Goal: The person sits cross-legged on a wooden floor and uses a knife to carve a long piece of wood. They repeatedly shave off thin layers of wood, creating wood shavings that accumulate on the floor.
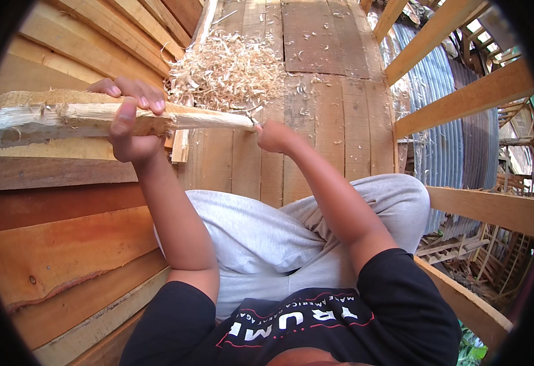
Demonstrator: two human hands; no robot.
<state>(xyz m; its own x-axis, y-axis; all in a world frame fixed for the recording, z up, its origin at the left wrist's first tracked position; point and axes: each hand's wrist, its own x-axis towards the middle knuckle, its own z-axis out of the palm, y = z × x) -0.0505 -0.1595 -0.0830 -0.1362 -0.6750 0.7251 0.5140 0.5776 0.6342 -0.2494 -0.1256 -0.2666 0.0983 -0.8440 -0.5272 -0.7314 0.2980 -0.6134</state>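
A long, rough-hewn piece of wood stretches across from the left edge, thick and bark-edged there and whittled pale and narrow at its right end. My left hand is closed around its thicker part, thumb on the near side and fingers over the far side. At the narrow tip, my right hand is a closed fist. A thin dark bit, perhaps part of a blade, shows between this fist and the wood tip; whatever the fist holds is mostly hidden.
Curled wood shavings lie heaped on the plank floor beyond the wood. Stacked planks line the left. On the right runs a timber railing, with corrugated metal sheets below. My folded legs are close in front.
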